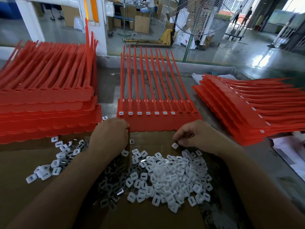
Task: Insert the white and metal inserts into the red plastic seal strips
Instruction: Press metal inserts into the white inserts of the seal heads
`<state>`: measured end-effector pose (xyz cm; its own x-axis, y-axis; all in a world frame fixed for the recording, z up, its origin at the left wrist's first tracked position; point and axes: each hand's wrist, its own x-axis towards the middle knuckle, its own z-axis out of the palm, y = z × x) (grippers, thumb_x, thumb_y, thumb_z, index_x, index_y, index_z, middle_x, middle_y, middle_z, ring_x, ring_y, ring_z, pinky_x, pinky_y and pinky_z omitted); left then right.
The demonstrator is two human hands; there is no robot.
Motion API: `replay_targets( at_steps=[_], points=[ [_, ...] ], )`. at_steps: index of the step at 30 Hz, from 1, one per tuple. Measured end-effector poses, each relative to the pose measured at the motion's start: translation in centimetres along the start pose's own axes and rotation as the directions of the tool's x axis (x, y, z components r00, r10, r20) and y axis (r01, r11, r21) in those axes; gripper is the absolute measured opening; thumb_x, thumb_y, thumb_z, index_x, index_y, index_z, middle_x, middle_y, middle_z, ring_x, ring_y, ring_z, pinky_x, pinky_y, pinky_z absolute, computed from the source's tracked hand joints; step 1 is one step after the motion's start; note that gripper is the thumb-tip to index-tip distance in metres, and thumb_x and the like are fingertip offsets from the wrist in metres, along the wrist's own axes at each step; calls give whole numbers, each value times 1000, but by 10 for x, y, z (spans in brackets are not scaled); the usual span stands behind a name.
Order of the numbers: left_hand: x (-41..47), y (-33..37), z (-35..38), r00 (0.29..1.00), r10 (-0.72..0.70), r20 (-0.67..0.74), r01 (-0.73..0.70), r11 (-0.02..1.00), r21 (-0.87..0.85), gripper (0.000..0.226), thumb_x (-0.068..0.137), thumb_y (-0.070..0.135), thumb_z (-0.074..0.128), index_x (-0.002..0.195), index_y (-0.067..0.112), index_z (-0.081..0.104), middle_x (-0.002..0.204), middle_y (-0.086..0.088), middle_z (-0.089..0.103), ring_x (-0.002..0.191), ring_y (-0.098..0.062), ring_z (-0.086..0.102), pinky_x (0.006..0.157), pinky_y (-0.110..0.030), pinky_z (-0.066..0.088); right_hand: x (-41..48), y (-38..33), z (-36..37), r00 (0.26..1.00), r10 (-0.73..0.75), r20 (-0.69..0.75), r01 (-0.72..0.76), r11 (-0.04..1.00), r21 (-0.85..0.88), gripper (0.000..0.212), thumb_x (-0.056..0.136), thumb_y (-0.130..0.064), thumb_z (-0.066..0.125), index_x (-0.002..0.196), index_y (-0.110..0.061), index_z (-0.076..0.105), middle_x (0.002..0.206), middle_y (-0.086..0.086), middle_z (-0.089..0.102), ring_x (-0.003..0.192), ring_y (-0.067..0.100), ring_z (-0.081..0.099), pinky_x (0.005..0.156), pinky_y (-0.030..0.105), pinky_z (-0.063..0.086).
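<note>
Two stacks: left stack (pixel 46 103) and right stack (pixel 247 113) are kept within reach.
Centre strip (pixel 158 123): laid flat; three sockets are left unfilled.
Insert pile (pixel 173 179): heaped close for picking.
Left hand (pixel 110 134): curled on the strip's corner, apparently to steady it.
Right hand (pixel 193 134): white insert (pixel 175 145) is pinched, ready for seating.

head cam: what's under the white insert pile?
Brown cardboard shows around the white insert pile, and dark metal inserts poke out from under its left side. Whatever lies beneath the heap's dense middle is covered.
</note>
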<state>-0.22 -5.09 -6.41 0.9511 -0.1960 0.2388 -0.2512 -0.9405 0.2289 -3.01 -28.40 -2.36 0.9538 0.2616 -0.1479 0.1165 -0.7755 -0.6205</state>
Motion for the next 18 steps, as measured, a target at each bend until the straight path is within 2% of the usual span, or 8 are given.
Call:
replay_targets(
  at_steps=[3, 8, 14, 18],
  points=[
    [0, -1, 0, 1000, -1, 6, 1, 1000, -2, 28, 91, 22, 40, 101, 17, 66, 106, -1, 64, 92, -17, 59, 77, -28, 44, -5, 2, -5, 996, 6, 84, -7, 1000, 9, 14, 74, -12, 75, 77, -24, 68, 66, -17, 67, 61, -10, 59, 59, 4, 42],
    [0, -2, 0, 1000, 1, 14, -1, 1000, -4, 28, 91, 21, 40, 101, 16, 65, 106, -2, 64, 93, -17, 59, 79, -29, 45, -9, 3, -4, 976, 50, 213, -43, 998, -34, 15, 74, -11, 74, 75, -24, 66, 67, -9, 66, 58, -5, 58, 59, 10, 48],
    [0, -2, 0, 1000, 1, 29, -1, 1000, 4, 28, 92, 22, 40, 105, 17, 64, 111, -1, 63, 98, -17, 58, 81, -28, 44, -9, 4, -6, 992, 45, 119, -53, 997, 65, 10, 84, -14, 65, 77, -20, 62, 70, -8, 68, 64, -2, 62, 59, 8, 45],
    [0, -2, -1, 1000, 5, 25, -5, 1000, 0, 28, 92, 22, 40, 104, 17, 64, 110, -1, 63, 97, -16, 58, 81, -27, 43, -10, 6, -6, 990, 108, 89, -123, 973, 193, 10, 89, -10, 57, 79, -13, 59, 67, -3, 68, 56, 1, 61, 51, 10, 43]
  ],
)
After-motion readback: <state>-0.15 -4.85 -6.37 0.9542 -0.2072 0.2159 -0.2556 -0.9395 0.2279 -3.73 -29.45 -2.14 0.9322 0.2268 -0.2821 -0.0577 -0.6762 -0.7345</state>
